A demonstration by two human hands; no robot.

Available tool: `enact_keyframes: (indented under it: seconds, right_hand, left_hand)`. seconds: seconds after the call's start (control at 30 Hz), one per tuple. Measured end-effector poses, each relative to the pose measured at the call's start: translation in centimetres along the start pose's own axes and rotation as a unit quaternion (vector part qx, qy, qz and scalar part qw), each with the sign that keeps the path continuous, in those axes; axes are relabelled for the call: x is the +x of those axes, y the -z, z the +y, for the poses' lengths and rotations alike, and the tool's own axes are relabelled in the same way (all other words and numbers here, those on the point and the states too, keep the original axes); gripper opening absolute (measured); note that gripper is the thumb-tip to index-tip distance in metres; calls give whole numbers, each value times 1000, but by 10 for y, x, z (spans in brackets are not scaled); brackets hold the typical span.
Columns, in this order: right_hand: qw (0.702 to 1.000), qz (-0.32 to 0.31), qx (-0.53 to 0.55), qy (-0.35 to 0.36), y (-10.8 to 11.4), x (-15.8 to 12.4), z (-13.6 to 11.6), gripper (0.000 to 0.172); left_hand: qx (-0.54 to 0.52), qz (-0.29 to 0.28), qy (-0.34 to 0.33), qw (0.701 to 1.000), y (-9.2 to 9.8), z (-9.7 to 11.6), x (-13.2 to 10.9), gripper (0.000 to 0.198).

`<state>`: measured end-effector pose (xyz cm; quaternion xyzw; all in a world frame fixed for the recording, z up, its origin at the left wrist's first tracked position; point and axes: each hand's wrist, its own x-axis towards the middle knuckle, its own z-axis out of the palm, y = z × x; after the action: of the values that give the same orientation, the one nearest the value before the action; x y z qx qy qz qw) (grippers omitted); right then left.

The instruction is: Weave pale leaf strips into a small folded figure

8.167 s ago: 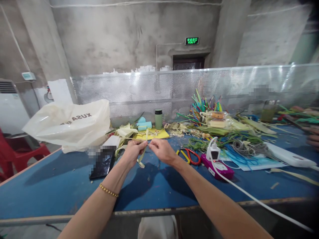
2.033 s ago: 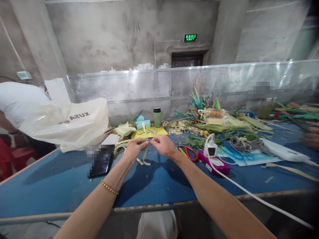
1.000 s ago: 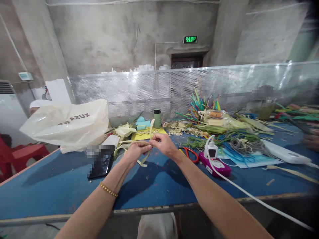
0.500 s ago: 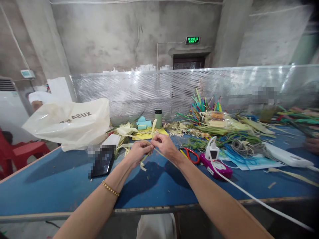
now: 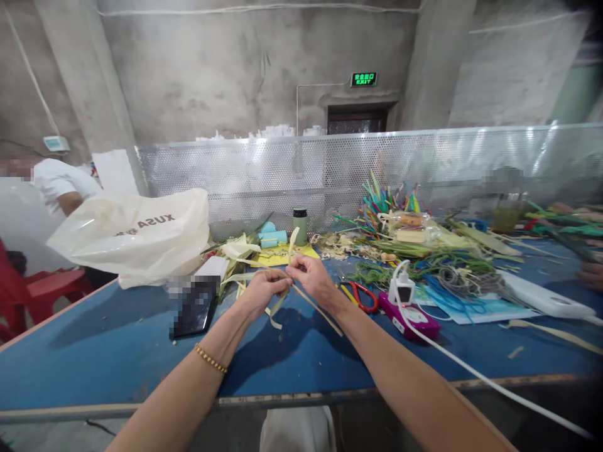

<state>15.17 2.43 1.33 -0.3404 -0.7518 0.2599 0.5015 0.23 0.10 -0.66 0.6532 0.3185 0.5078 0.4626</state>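
Pale plant-leaf strips (image 5: 318, 309) are pinched between my two hands above the blue table. My left hand (image 5: 264, 291) is closed on them, with loose ends hanging below and sticking out to its left. Fingertips of my right hand (image 5: 308, 276) meet the left ones at the same spot. One strip end stands up above the right fingers, and a narrow length slants down toward the right wrist. Exactly how the strips cross is hidden by the fingers. Scissors with red handles (image 5: 362, 296) lie just right of my right hand.
A phone (image 5: 195, 307) and a large plastic bag (image 5: 136, 235) lie left on the table (image 5: 94, 351). Right are a purple power strip (image 5: 409, 317) with a white charger and cable, green cords (image 5: 433, 267) and a green jar (image 5: 300, 225) behind. Another person (image 5: 66, 182) is at far left.
The narrow strip below my right hand now hangs further out to the right. My hands stay together in nearly the same place. The person at far left shows more in view.
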Motion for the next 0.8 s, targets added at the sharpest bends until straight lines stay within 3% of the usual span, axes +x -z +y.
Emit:
enact_keyframes:
  seconds: [0.27, 0.37, 0.5, 0.53, 0.67, 0.8]
  right_hand:
    - [1000, -10, 1, -17, 0, 1, -1, 16]
    - [997, 6, -81, 1, 4, 3, -3, 21]
    - [962, 124, -229, 80, 9, 2, -10, 31]
    - [963, 117, -229, 82, 7, 1, -11, 33]
    - [983, -28, -177, 25, -7, -6, -10, 35]
    - [986, 2, -166, 15, -19, -8, -5, 24]
  left_hand:
    - [17, 1, 15, 1000, -1, 3, -1, 25]
    - [-14, 62, 46, 997, 0, 0, 1, 28]
    - [-100, 187, 70, 975, 6, -4, 7, 31]
    - [-104, 201, 68, 972, 7, -4, 7, 32]
    - [-112, 212, 39, 970, 7, -4, 8, 34]
    - [-144, 203, 23, 968, 3, -2, 7, 33]
